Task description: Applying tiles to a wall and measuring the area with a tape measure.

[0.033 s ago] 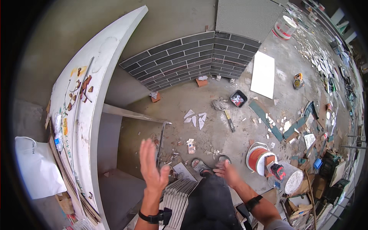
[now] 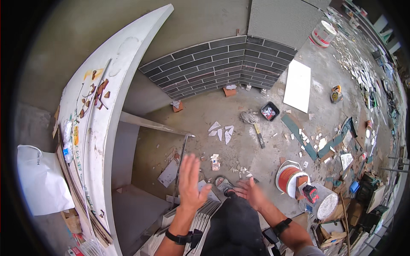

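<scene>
My left hand (image 2: 191,184) is raised with fingers stretched out and holds nothing, near the top end of a narrow metal edge (image 2: 185,148) in this view. My right hand (image 2: 252,192) hangs open above my dark-trousered legs (image 2: 230,228) and a sandaled foot (image 2: 223,183), its fingers apart. A stack of pale tiles (image 2: 209,213) lies beside my left forearm. To the right of my right hand stand a white bucket with a red band (image 2: 286,176) and a second bucket (image 2: 328,201), with a red-and-black tool (image 2: 310,193) between them.
A curved white panel (image 2: 132,51) stands at the left. Dark brick-pattern tiles (image 2: 205,57) cover the wall ahead. On the floor (image 2: 256,158) lie a white board (image 2: 297,85), a black tub (image 2: 269,111), a long trowel-like tool (image 2: 259,136) and scattered fragments. Clutter (image 2: 365,196) lines the right side.
Both hands sit further right in the picture, and the fingers of my right hand show more spread. The surroundings have shifted slightly to the right as the view moved.
</scene>
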